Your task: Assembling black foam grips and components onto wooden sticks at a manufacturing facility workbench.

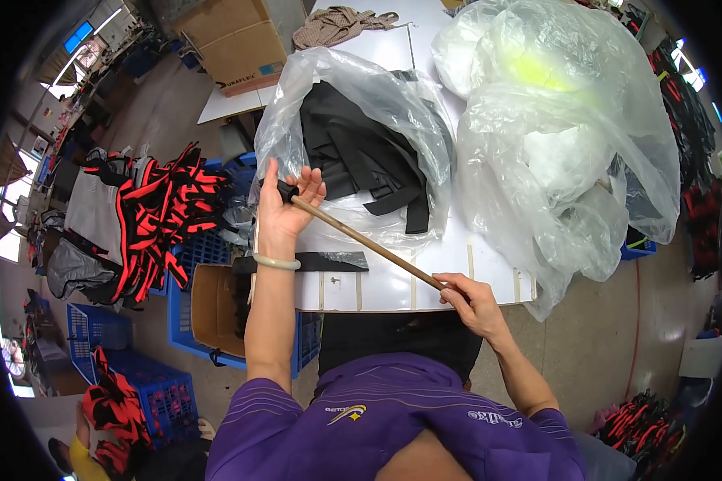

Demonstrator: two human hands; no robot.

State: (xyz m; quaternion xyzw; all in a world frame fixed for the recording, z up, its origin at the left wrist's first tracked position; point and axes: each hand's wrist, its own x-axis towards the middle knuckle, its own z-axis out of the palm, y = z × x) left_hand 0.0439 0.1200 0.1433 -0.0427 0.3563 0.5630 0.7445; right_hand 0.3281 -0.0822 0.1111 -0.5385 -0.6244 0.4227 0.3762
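Observation:
A thin brown rod (369, 244) slants from upper left to lower right in front of me, above the table's near edge. My right hand (469, 303) grips its lower end, fingers closed around it. The upper end meets a small black piece (285, 191) at the palm of my left hand (293, 204). That hand is turned palm up, with thumb and fingers apart. I cannot make out exactly what the black piece is. Beyond my left hand, a clear plastic bag (277, 104) lies open, with flat black strips (369, 152) inside.
A white table (393, 295) carries a large, cloudy plastic bag (569, 120) at right and a black strip (329, 261) near its front edge. Cardboard box (233, 48) stands at the back left. Blue crates (168, 401) and red-and-black pieces (164, 208) fill the left side.

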